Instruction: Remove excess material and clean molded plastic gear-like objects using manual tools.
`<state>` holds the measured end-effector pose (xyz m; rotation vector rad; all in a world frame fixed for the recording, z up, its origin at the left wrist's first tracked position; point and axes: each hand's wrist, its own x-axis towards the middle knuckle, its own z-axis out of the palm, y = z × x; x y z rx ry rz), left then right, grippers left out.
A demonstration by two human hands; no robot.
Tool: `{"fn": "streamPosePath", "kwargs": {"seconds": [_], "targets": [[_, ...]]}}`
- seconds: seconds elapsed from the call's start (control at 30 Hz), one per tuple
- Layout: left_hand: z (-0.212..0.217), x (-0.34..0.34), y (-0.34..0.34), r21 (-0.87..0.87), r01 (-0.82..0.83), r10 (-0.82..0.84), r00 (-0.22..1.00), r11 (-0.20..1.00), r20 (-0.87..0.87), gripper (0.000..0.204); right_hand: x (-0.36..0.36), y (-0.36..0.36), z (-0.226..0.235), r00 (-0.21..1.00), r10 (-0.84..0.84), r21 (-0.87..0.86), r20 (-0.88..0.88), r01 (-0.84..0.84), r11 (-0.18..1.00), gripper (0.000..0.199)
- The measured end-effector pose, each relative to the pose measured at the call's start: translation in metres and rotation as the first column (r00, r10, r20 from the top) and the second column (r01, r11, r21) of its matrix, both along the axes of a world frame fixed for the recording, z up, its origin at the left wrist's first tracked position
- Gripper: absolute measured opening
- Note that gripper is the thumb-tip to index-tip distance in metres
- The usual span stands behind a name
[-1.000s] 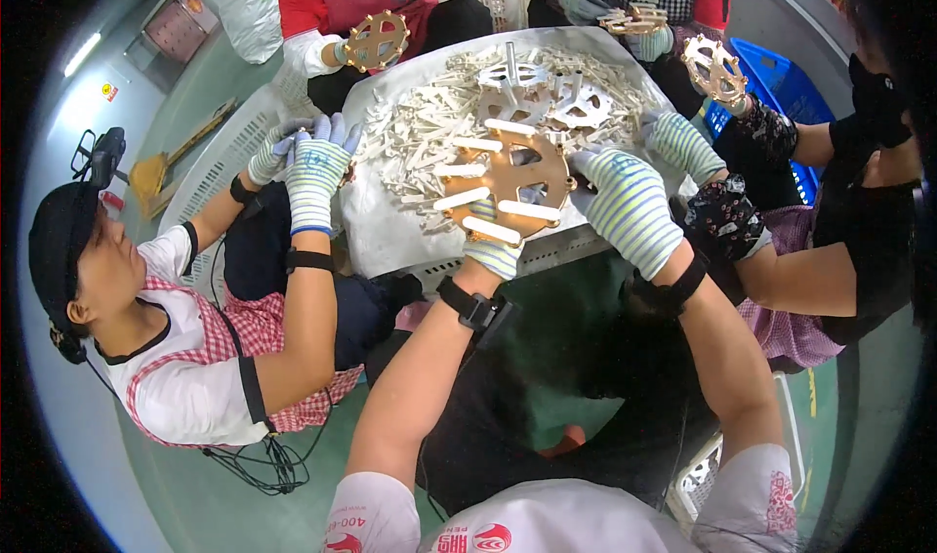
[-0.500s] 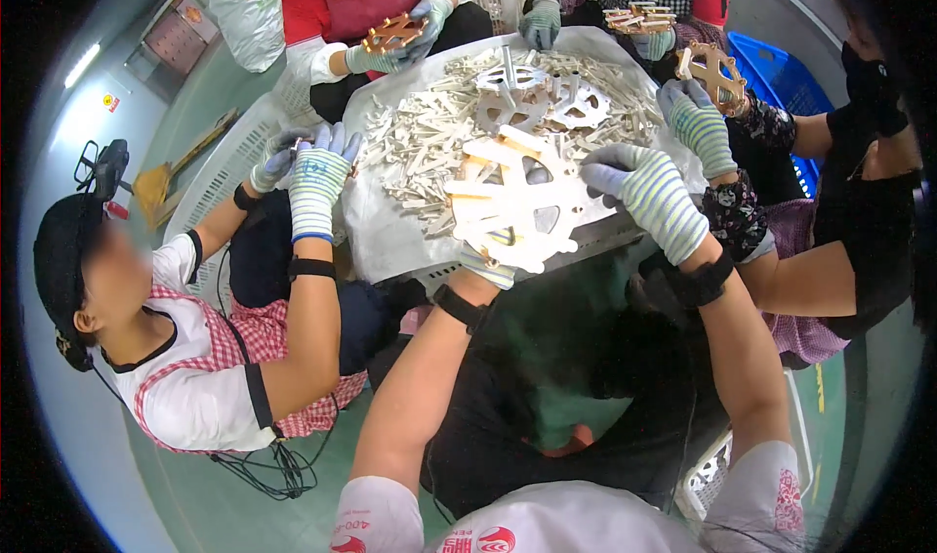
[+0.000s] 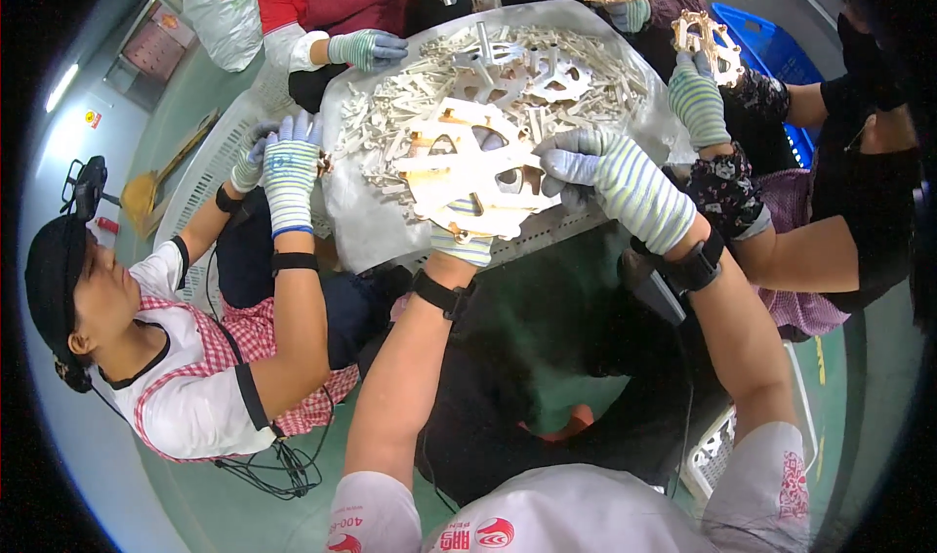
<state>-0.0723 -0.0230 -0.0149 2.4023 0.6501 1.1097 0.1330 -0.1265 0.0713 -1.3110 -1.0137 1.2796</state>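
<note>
A round metal plate with cut-out openings [image 3: 478, 177] and metal bars across its face stands tilted up before me, washed out by glare. My left hand [image 3: 464, 247], in a striped glove, supports it from behind at its lower edge; most of those fingers are hidden, though some grey fingertips show through an opening. My right hand [image 3: 620, 174], gloved too, has its thumb and fingers closed at the plate's right edge. Just beyond the plate lies a heap of short pale metal bars [image 3: 390, 133], with more cut-out plates [image 3: 558, 77] on top.
The heap lies on a sheet-covered table [image 3: 356, 226]. Co-workers sit around it: one gloved hand [image 3: 369, 49] reaches to its far-left edge, another hand [image 3: 698, 109] holds up a plate on the right. A blue crate [image 3: 771, 50] stands at far right, a white basket [image 3: 708, 460] low right.
The plate has moved left in view and turned, with my right hand closer at its right edge. The far-left co-worker's hand now reaches to the table. The whole view has shifted slightly.
</note>
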Motion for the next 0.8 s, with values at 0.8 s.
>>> {"fn": "streamPosePath", "kwargs": {"seconds": [0.8], "targets": [[-0.004, 0.002, -0.004, -0.013, 0.056, -0.057, 0.998, 0.998, -0.026, 0.055, -0.007, 0.002, -0.016, 0.994, 0.001, 0.123, 0.112, -0.014, 0.992, 0.028]]}}
